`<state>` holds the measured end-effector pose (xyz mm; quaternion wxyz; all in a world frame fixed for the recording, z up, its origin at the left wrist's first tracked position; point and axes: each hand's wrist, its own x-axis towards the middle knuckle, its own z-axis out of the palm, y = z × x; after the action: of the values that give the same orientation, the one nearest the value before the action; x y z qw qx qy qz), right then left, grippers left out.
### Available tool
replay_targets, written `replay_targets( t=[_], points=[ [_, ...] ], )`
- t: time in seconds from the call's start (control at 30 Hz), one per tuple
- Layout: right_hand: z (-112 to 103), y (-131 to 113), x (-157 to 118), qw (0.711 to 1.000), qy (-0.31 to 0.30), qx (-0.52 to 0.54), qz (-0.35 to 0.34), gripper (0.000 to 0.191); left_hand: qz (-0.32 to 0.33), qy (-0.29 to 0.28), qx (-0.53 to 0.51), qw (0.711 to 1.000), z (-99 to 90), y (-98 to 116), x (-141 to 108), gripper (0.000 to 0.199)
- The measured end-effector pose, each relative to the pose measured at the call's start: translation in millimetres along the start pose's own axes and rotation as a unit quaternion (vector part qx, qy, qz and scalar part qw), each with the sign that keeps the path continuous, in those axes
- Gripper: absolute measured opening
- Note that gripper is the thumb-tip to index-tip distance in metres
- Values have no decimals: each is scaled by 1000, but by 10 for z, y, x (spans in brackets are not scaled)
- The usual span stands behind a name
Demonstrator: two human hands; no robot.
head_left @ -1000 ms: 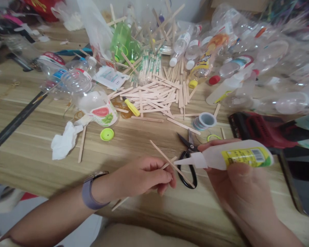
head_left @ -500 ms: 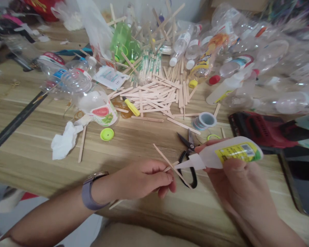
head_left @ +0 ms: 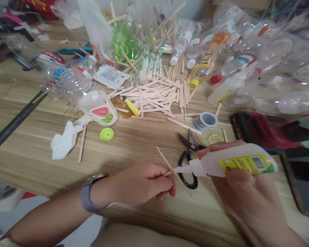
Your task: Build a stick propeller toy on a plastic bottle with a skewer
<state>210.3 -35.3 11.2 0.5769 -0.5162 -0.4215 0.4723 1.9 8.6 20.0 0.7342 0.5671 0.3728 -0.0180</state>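
My left hand (head_left: 150,181) pinches the end of a thin wooden stick; another popsicle stick (head_left: 164,158) crosses it at a slant just past my fingertips. In my right hand (head_left: 243,192) lies a white glue bottle (head_left: 216,164) with a yellow label, tipped on its side. Its narrow nozzle points left, and the tip is at the crossing of the sticks; whether it touches them I cannot tell. Black-handled scissors (head_left: 187,169) lie on the table under the nozzle, partly hidden by the bottle and my right hand.
Behind my hands is a heap of loose popsicle sticks (head_left: 154,97). Plastic bottles (head_left: 267,65) crowd the back right. A red and black power tool (head_left: 265,130) and a dark phone-like slab (head_left: 304,181) lie at right. A spool (head_left: 205,120), green cap (head_left: 107,134) and tissue (head_left: 64,142) stand nearer.
The glue bottle and my right hand have shifted slightly right and down. The crossing stick has turned a little and sits slightly lower. My left hand keeps its pinch.
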Motion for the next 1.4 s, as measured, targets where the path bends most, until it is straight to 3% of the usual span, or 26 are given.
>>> replay_targets(
  t=[0.43,0.73,1.23,1.4],
  points=[
    [15,-34,18,999,-7,42,21,33,14,-12,-38,999,-14,-9,19,22],
    [56,-7,56,996,5,77,48,30,15,-78,-112,991,-26,6,22,23],
    [89,-35,49,993,7,94,68,31,7,-80,-109,991,-27,24,14,22],
    [64,-59,66,991,34,103,74,38,6,-71,-109,991,-31,21,20,22]
  ],
)
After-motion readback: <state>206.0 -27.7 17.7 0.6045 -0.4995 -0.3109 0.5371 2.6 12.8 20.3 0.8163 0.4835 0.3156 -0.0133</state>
